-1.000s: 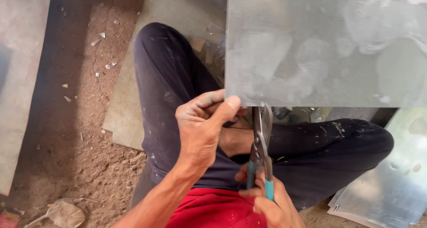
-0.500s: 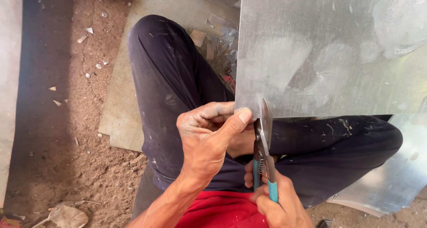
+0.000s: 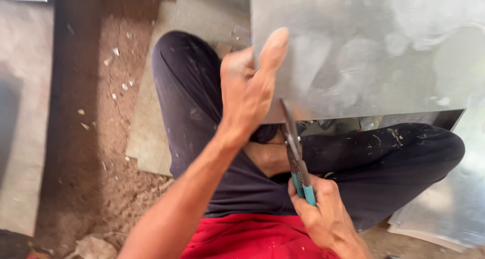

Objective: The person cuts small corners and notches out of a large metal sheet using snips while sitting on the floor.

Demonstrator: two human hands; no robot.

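Two hands at work. My left hand (image 3: pixel 250 90) has its grip closed on the left edge of the metal sheet (image 3: pixel 369 52), thumb laid flat on its face, fingers behind and hidden. The sheet fills the frame from 12 to 3 o'clock, its lower edge above my crossed legs (image 3: pixel 384 163). My right hand (image 3: pixel 323 213), at 5 o'clock, is wrapped tight round the teal handles of the tin snips (image 3: pixel 295 150). The blades point toward 12 o'clock and meet the sheet's lower edge just beside my left wrist; how far they gape I cannot tell. A flat board (image 3: pixel 151 133) lies on the dirt floor (image 3: pixel 86 153) at 9 o'clock, with pale scraps scattered about.
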